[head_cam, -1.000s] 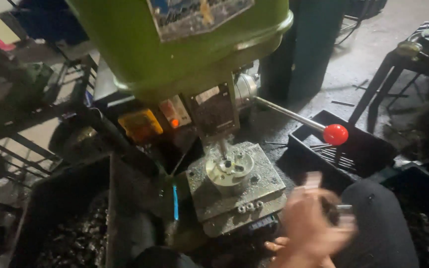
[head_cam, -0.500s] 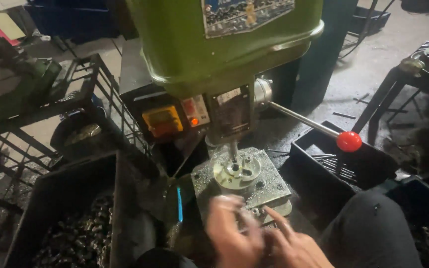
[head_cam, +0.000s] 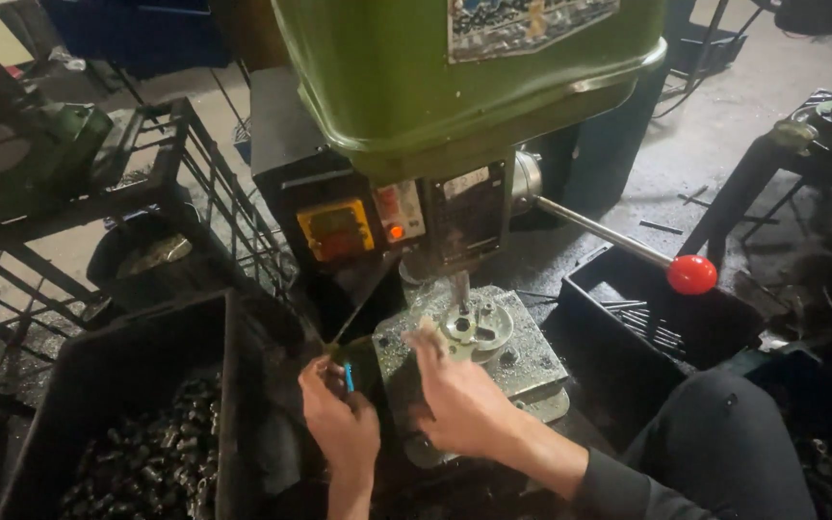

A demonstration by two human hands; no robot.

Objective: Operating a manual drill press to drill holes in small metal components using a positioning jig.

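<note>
Both hands now forward at the green drill press (head_cam: 464,87), left hand (head_cam: 339,419) pinching a small blue tool (head_cam: 349,377) beside the black bin (head_cam: 127,424), right hand (head_cam: 459,400) open, fingertips touching the round metal part (head_cam: 479,325) under the spindle, red-knobbed lever (head_cam: 691,274) right.

- Grey concrete floor (head_cam: 686,144), stained and dusty, brighter toward the far side.
- Black wire rack (head_cam: 195,183) on the left, a green machine (head_cam: 40,154) beyond it.
- Dark metal stand (head_cam: 772,183) at the right.
- Dim light overall.
</note>
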